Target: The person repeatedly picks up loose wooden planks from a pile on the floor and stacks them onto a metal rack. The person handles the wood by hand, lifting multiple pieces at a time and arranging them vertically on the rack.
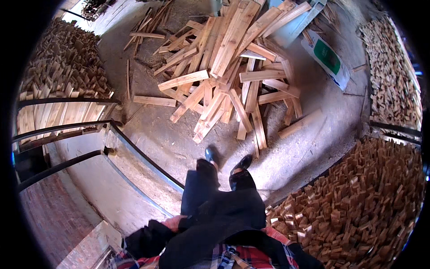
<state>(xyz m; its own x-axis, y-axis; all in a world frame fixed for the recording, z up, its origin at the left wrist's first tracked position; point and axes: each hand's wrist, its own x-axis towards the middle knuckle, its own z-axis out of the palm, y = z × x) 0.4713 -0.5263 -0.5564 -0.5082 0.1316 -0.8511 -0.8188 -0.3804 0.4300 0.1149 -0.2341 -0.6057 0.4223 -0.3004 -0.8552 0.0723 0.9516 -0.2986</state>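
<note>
The left hand (174, 223) is shown only in part, blurred, at the end of a dark sleeve (150, 234), just beside the left edge of the dark cloth (224, 208) that is worn over the front of the body. The right hand (276, 235) is likewise partly hidden and is placed beside the right edge of the same cloth. Whether the fingers of either hand are spread, pressed together or pinching the cloth cannot be told. The pile of planks (224, 62) is located on the floor (163, 130), straight ahead of both hands and well apart from them; no plank is seen to be touched by either hand. The planks are crossed over one another at many angles, and their near ends are pointed toward the shoes (242, 164), which are set between the hands and the pile. One loose plank (300, 123) is laid flat at the right of the pile, and another (154, 101) at its left. A white sack (328, 56) with a green panel is laid beyond, on the right, near a pale blue object (293, 27). Closely packed wood blocks (349, 201) are stacked at the right, nearer to the right hand than the pile. At the left, black rails (148, 153) are mounted.
</note>
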